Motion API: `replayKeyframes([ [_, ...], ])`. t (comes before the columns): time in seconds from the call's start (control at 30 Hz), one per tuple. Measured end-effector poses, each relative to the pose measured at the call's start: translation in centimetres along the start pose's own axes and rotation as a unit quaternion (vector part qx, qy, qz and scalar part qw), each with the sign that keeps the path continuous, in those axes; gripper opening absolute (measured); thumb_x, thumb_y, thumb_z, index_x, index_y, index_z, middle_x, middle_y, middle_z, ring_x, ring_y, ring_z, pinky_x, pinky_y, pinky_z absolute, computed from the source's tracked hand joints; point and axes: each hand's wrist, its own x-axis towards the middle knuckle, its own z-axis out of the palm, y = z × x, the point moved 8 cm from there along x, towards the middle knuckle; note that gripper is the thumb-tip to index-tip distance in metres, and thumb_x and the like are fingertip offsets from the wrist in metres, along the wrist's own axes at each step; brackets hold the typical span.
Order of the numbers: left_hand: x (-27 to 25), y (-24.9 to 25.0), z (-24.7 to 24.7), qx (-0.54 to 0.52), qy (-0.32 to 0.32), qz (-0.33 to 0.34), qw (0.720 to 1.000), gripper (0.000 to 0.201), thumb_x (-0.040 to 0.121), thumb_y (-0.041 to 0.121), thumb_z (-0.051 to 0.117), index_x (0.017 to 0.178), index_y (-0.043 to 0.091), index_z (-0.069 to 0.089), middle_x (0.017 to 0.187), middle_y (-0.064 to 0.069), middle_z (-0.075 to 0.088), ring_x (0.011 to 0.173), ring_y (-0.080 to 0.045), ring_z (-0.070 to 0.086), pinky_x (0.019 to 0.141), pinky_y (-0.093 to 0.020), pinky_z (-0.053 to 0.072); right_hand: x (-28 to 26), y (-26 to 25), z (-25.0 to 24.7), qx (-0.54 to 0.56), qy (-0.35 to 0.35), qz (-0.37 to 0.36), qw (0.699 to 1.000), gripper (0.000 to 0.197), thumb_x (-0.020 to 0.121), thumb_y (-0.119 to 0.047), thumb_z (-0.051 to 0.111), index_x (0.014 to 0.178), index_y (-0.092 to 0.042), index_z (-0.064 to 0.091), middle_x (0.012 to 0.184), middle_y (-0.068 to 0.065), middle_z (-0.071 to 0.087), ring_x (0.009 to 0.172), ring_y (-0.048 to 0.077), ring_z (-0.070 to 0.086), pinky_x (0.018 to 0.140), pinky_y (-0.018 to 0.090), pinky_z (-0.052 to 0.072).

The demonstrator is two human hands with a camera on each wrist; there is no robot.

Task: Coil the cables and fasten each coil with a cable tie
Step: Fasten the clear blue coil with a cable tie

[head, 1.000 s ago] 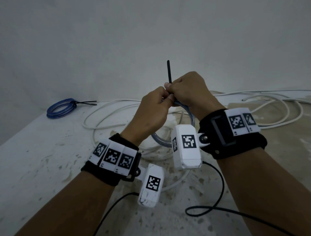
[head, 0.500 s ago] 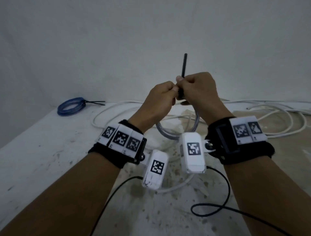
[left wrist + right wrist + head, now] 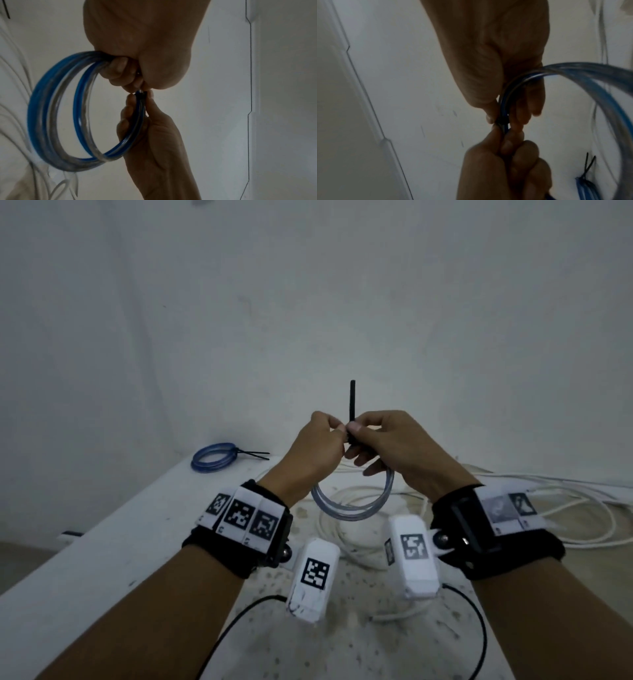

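One blue coil (image 3: 214, 462) tied, parked at far left corner of table (image 3: 102, 542). Second coil (image 3: 352, 503) held mid-air: left hand (image 3: 317, 450) pinching bundle, right hand (image 3: 394, 443) pinching cable tie (image 3: 352, 405) at wrap, tail upright. Cinch apparently unfinished. White cable (image 3: 582, 508) loose, uncoiled.

Both forearms are raised from 6 o'clock, the hands meeting at centre above the table. The left hand (image 3: 317, 451) is curled, fingertips pinched together at 3 o'clock. The right hand (image 3: 390, 446) is held opposite, thumb and forefinger pinched at 9 o'clock, remaining fingers loosely bent below. Banded wrists are kept level.
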Motion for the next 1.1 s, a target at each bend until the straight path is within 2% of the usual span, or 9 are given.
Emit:
replayKeyframes([
  [0.13, -1.1, -0.1, -2.0, -0.016, 0.011, -0.026, 0.999, 0.02, 0.101, 0.027, 0.043, 0.111, 0.01, 0.049, 0.085, -0.002, 0.057, 0.055, -0.007, 0.044, 0.045, -0.022, 0.03, -0.2, -1.9, 1.6, -0.057, 0.015, -0.034, 0.998, 0.019, 0.098, -0.022, 0.059, 0.087, -0.008, 0.066, 0.078, 0.01, 0.075, 0.057, 0.013, 0.06, 0.05, 0.027, 0.052],
  [0.23, -1.6, 0.6, -3.7, -0.074, 0.005, -0.014, 0.997, 0.023, 0.101, 0.029, 0.047, 0.107, 0.007, 0.053, 0.061, 0.005, 0.058, 0.041, -0.005, 0.04, 0.039, -0.021, 0.029, 0.0, -2.8, 2.3, 0.012, 0.026, -0.043, 0.999, 0.018, 0.097, -0.02, 0.06, 0.086, -0.007, 0.067, 0.077, 0.013, 0.074, 0.053, 0.012, 0.048, 0.048, 0.024, 0.041],
  [0.4, -1.9, -0.8, -7.2, -0.163, 0.052, -0.023, 0.985, 0.035, 0.098, 0.038, 0.054, 0.095, 0.004, 0.06, 0.067, -0.006, 0.056, 0.046, -0.014, 0.051, 0.05, -0.029, 0.052, 1.1, -3.6, 2.6, 0.115, 0.126, -0.046, 0.984, 0.017, 0.097, -0.018, 0.06, 0.093, -0.003, 0.068, 0.074, 0.011, 0.074, 0.052, 0.013, 0.042, 0.046, 0.022, 0.035],
  [0.5, -2.7, -2.8, -8.1, -0.286, 0.072, -0.063, 0.953, 0.033, 0.103, 0.032, 0.046, 0.091, 0.005, 0.06, 0.066, -0.006, 0.056, 0.05, -0.016, 0.056, 0.06, -0.032, 0.057, 1.7, -3.2, 3.3, 0.184, 0.194, -0.04, 0.963, 0.014, 0.097, -0.018, 0.06, 0.088, -0.01, 0.067, 0.071, 0.007, 0.074, 0.048, 0.012, 0.04, 0.044, 0.021, 0.035],
  [0.6, -3.1, -3.7, -8.6, -0.386, 0.101, -0.085, 0.913, 0.03, 0.106, 0.028, 0.039, 0.093, 0.008, 0.057, 0.068, -0.004, 0.052, 0.05, -0.016, 0.052, 0.055, -0.03, 0.056, 2.1, -2.7, 5.5, 0.192, 0.223, -0.041, 0.955, 0.013, 0.097, -0.019, 0.061, 0.087, -0.014, 0.066, 0.073, 0.006, 0.075, 0.044, 0.006, 0.045, 0.05, 0.023, 0.037],
  [0.77, -2.8, -4.4, -12.8, -0.232, 0.159, -0.045, 0.959, 0.027, 0.104, 0.022, 0.043, 0.092, 0.014, 0.066, 0.072, -0.004, 0.053, 0.046, -0.012, 0.043, 0.047, -0.024, 0.048, 2.7, -1.7, 8.8, 0.205, 0.168, -0.02, 0.964, 0.012, 0.097, -0.02, 0.06, 0.091, -0.013, 0.067, 0.073, 0.005, 0.075, 0.048, 0.012, 0.039, 0.044, 0.021, 0.034],
  [0.87, -2.5, -4.7, -13.7, -0.224, 0.146, -0.025, 0.963, 0.025, 0.103, 0.019, 0.045, 0.096, 0.017, 0.07, 0.07, -0.004, 0.051, 0.044, -0.011, 0.037, 0.045, -0.024, 0.041, 3.3, -1.6, 9.5, 0.234, 0.137, -0.004, 0.963, 0.015, 0.098, -0.02, 0.058, 0.097, -0.009, 0.069, 0.074, 0.004, 0.074, 0.05, 0.011, 0.04, 0.044, 0.019, 0.035],
  [1.0, -2.1, -4.9, -14.1, -0.192, 0.142, 0.006, 0.971, 0.029, 0.103, 0.014, 0.043, 0.119, 0.023, 0.065, 0.069, -0.001, 0.051, 0.043, -0.008, 0.037, 0.044, -0.024, 0.037, 4.0, -1.3, 10.7, 0.261, 0.11, 0.023, 0.959, 0.02, 0.1, -0.02, 0.054, 0.095, -0.009, 0.071, 0.078, 0.005, 0.074, 0.052, 0.011, 0.04, 0.046, 0.019, 0.036],
  [1.1, -2.0, -4.6, -14.2, -0.15, 0.132, 0.044, 0.979, 0.026, 0.104, 0.017, 0.04, 0.118, 0.024, 0.061, 0.072, -0.001, 0.052, 0.045, -0.008, 0.039, 0.044, -0.024, 0.037, 4.3, -1.0, 11.1, 0.266, 0.105, 0.029, 0.958, 0.021, 0.101, -0.019, 0.054, 0.095, -0.009, 0.071, 0.078, 0.005, 0.073, 0.052, 0.01, 0.038, 0.043, 0.018, 0.034],
])
